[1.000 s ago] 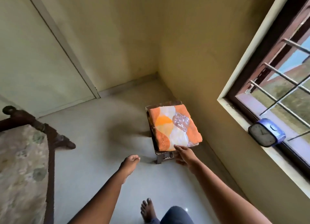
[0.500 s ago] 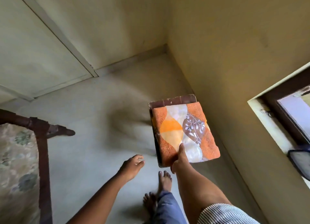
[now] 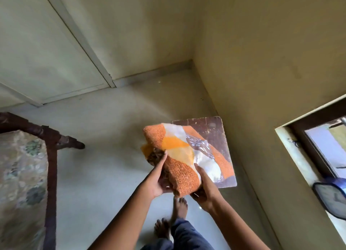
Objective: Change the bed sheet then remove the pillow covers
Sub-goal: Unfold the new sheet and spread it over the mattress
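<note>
Both the left hand (image 3: 156, 182) and right hand (image 3: 205, 191) are clasped round the folded sheet (image 3: 179, 150), held above the table (image 3: 211, 126) for carrying.

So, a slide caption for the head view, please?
Left hand and right hand hold folded orange sheet over wooden stool.
</note>
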Tool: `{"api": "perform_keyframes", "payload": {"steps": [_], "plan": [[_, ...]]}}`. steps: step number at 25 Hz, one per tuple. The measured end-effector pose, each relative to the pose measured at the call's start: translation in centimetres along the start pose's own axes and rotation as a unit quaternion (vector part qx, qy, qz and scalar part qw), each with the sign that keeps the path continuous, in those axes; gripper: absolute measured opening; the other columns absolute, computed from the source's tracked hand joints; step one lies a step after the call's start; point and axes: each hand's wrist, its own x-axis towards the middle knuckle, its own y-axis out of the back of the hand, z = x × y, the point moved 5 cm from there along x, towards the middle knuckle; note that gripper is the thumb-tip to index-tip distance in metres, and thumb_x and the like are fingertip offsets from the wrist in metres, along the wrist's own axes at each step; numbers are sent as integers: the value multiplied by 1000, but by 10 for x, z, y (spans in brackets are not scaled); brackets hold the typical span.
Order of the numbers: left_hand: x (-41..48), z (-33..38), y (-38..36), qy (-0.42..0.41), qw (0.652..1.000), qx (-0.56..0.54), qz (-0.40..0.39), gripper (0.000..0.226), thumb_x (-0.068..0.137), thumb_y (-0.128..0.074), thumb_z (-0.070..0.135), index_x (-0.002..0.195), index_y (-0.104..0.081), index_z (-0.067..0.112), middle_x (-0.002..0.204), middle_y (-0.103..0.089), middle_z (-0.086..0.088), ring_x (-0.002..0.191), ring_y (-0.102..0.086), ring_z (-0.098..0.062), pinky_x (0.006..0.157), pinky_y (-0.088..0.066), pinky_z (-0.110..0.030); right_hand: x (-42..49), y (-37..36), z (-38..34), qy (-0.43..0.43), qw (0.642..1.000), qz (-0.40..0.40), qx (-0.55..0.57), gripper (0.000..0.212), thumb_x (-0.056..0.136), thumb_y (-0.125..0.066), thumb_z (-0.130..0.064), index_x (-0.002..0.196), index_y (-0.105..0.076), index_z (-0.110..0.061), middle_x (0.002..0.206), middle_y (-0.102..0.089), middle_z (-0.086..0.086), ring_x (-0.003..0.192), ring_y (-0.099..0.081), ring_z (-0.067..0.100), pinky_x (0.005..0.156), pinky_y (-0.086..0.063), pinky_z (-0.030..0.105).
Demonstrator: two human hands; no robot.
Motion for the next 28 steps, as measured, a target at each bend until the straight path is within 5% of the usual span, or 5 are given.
{"api": "perform_keyframes", "payload": {"steps": [5, 11, 17, 24, 28], "plan": [[-33, 8, 62, -196, 956, -185, 113, 46, 89, -57, 23, 131, -48, 10, 119, -60, -17, 89, -59, -28, 69, -49, -37, -10, -55, 7, -7, 953, -90, -289, 44, 80, -58, -59, 89, -59, -16, 77, -58, 5, 69, -56, 15, 66, -46, 24], [-119, -5, 203, -325, 880, -223, 264, 53, 77, -72, 20, 126, -52, 13, 121, -61, -14, 105, -59, -34, 74, -50, -38, -13, -154, 43, 234, 661, -115, -703, 37, 89, -52, -48, 70, -64, -18, 73, -66, -2, 68, -61, 16, 68, -44, 26], [-234, -16, 321, -431, 801, 31, 415, 74, 51, -73, 39, 118, -59, 10, 111, -65, -7, 105, -60, -22, 87, -43, -29, -142, -280, 142, 572, 493, -354, -552, 11, 87, -61, -20, 92, -70, -19, 88, -66, -10, 76, -59, 0, 68, -45, 12], [-338, -37, 443, -414, 773, 267, 401, 45, 49, -66, 37, 92, -56, 31, 88, -68, 1, 90, -65, -20, 76, -48, -27, -230, -387, 291, 747, 43, -367, -553, 58, 63, -83, -30, 115, -62, -14, 114, -64, 5, 106, -59, 27, 89, -49, 34], [-369, -42, 506, -413, 765, 253, 424, 55, 47, -70, 48, 96, -62, 23, 91, -70, 3, 86, -65, -15, 78, -51, -31, -235, -432, 344, 772, 6, -282, -570, 67, 50, -87, -38, 109, -62, -21, 99, -67, 0, 90, -65, 24, 85, -50, 39]]}}
